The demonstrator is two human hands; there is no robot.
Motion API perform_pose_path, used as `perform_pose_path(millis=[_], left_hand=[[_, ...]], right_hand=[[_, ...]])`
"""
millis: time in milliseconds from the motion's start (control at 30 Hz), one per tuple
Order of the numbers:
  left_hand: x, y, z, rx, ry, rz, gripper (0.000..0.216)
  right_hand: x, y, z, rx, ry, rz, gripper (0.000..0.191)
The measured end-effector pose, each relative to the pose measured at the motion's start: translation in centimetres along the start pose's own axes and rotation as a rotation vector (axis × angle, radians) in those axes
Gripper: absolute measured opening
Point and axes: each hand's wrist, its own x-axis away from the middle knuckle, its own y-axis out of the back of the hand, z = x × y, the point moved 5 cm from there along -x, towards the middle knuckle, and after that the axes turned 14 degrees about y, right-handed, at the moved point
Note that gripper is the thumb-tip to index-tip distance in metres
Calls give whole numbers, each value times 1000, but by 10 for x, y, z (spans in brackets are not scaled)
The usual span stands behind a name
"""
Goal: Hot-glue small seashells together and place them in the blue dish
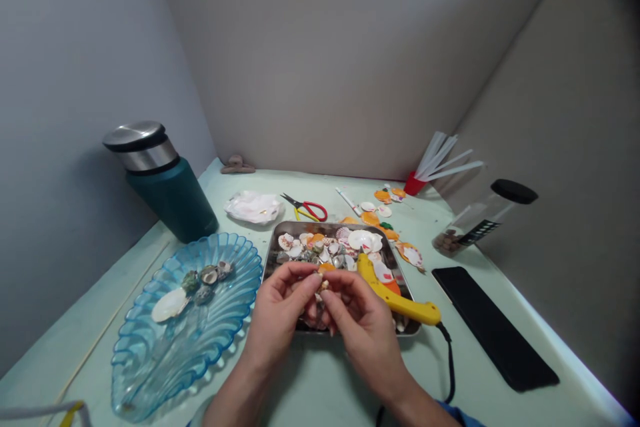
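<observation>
My left hand (284,307) and my right hand (364,317) meet over the near edge of a metal tray (273,247). Between their fingertips is a small pale-brown shell (324,285), pinched from both sides and partly covered by the fingers. Several scallop shells and sea snail shells (320,247) fill the tray behind the hands, some white, some orange, some speckled. Across the tray's right side lies a yellow hot glue gun (395,299), its nozzle pointing up and left, just beyond my right hand.
On the left, a blue scalloped glass dish (220,333) holds several shells, beside a teal bottle (173,197). Scissors (306,208), a plastic bag (254,207) and orange shells (371,218) lie behind the tray. Glue sticks (440,157) in a red cup, a jar (480,220) and a phone (493,327) are right.
</observation>
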Motion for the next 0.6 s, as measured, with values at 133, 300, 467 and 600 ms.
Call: perform_pose_path(millis=[133,300,467,600], left_hand=[[1,1,-3,51,-30,3,27],[0,1,-1,21,-1,9,25],[0,1,0,-23,14,-28,27],[1,1,-2,-68,-22,-85,27]], right_hand=[[3,3,-5,108,29,15,16],[4,6,-7,266,110,29,5],[2,7,2,387,209,-12,3],[3,8,6,468,288,-20,4]])
